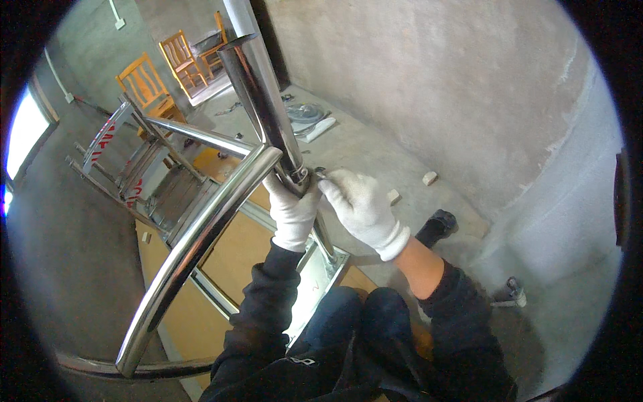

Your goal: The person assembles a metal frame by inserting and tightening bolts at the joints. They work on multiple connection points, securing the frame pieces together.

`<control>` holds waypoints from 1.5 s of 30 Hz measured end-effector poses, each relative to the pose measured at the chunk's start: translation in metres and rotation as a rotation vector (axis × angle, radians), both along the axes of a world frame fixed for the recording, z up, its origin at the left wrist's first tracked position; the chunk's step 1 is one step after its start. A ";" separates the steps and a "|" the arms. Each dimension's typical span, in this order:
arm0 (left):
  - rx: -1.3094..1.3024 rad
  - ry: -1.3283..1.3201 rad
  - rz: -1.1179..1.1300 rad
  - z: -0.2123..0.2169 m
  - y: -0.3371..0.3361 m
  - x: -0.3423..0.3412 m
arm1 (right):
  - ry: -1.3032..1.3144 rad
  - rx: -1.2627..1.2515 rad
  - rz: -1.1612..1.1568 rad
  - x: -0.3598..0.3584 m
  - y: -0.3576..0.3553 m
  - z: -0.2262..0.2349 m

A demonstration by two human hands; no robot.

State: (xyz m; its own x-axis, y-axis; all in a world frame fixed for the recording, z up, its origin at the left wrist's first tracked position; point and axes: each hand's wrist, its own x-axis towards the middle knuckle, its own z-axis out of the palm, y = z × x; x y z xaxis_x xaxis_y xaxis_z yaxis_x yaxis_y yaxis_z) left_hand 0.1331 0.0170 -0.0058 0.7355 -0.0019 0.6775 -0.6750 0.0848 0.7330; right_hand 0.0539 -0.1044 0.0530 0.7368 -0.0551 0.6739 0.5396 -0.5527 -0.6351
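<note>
A shiny metal tube frame (201, 234) stands before me, with curved bars meeting a thick round tube (260, 90) that leans up and away. My left hand (293, 213), in a white knit glove, is closed round the lower end of the thick tube, where it joins the bars. Just right of that joint, my right hand (362, 209), gloved too, pinches with thumb and forefinger at the tube's end. A small dark piece shows at its fingertips; its kind cannot be made out.
A worn chair frame (151, 174) stands at the left, on or by a tan-topped surface (238, 251). Wooden chairs (144, 84) stand farther back. Coiled grey hose (305, 114) lies on the floor near the wall, and small pale blocks (430, 178) and a tool (514, 293) lie at the right.
</note>
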 end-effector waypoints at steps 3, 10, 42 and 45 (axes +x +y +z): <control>0.025 -0.094 0.010 -0.006 0.000 0.004 | -0.157 -0.361 -0.158 0.013 -0.006 -0.003; 0.030 -0.081 0.067 -0.001 -0.001 0.002 | -0.397 -0.567 -0.160 0.025 -0.011 0.006; -0.013 0.063 0.043 0.002 -0.001 -0.005 | -0.421 -0.963 0.226 0.048 -0.044 0.054; -0.052 0.076 0.019 0.003 -0.003 -0.005 | -0.375 -0.896 0.255 0.052 -0.046 0.052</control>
State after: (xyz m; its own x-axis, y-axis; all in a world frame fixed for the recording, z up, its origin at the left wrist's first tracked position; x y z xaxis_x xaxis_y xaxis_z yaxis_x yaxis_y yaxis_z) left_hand 0.1286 0.0143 -0.0029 0.7846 0.0459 0.6183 -0.6191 0.1117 0.7773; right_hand 0.1062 -0.1502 0.1045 0.3878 0.7159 0.5806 0.7882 -0.5841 0.1937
